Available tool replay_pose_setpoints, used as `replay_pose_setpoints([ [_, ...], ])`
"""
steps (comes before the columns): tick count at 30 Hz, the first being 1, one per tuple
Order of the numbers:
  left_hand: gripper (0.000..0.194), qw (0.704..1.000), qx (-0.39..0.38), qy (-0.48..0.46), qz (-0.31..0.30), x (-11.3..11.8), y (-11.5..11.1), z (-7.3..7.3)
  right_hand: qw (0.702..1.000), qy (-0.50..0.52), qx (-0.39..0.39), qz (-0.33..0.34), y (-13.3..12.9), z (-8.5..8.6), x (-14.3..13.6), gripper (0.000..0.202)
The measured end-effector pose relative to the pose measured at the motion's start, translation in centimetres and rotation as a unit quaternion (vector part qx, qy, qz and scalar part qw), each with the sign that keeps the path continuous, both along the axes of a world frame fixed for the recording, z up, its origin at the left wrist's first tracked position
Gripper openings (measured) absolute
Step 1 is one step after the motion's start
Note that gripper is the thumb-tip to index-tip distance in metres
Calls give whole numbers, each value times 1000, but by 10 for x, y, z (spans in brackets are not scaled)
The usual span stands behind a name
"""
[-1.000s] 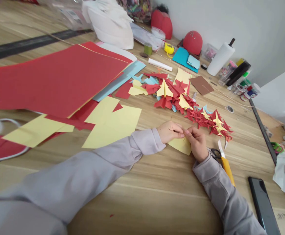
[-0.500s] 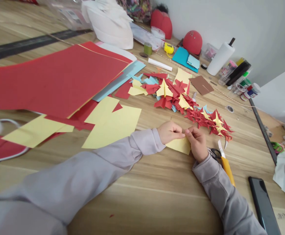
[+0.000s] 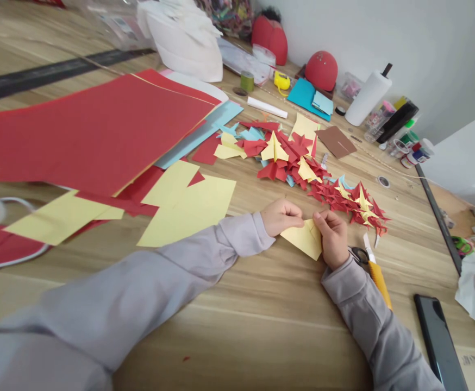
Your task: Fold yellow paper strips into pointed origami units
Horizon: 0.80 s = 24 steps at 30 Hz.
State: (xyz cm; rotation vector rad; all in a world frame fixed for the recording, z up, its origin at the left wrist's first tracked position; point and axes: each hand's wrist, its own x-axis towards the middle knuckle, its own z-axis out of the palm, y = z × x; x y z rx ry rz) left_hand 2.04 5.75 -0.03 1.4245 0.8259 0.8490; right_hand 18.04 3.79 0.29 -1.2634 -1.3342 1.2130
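Between my two hands is a small piece of yellow paper [image 3: 304,239], its near corner pointing toward me. My left hand [image 3: 283,216] pinches its left edge, thumb against curled fingers. On the other side my right hand [image 3: 332,234] grips the right edge between thumb and forefinger. A crease line shows near the right thumb; the paper's far edge is partly hidden by the fingers. Just beyond lies a pile of folded paper planes [image 3: 288,155], mostly red with some yellow and blue ones. Scissors [image 3: 360,255] and an orange-handled cutter [image 3: 379,282] lie right beside my right wrist.
Large red sheets [image 3: 99,136] cover the table's left side, with yellow offcuts [image 3: 197,203] in front. A black phone [image 3: 439,336] rests at the lower right. Along the back stand a white roll [image 3: 368,98], jars [image 3: 417,152] and a yellow tape measure [image 3: 281,80].
My hands have drawn slightly apart, the right one shifting a little to the right. More of the yellow paper shows between them, and its near corner sits lower.
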Motion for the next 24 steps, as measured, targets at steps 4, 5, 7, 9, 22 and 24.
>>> replay_pose_setpoints([
  [4,30,1000,21,21,-2,0,-3,1,1000,-19,7,12,0,1,0,37],
  [5,28,999,33,33,-1,0,-3,1,999,-23,12,18,0,1,0,36],
  [7,24,997,58,59,0,1,-3,1,999,-33,23,35,0,2,0,36],
  [9,23,993,83,80,-7,2,-3,1,997,-48,36,48,-1,4,-1,36],
  [22,25,984,138,106,-26,-1,-6,6,988,-80,73,114,1,5,0,31],
  [24,24,986,133,100,-29,-1,-6,5,990,-67,58,112,1,5,1,32],
])
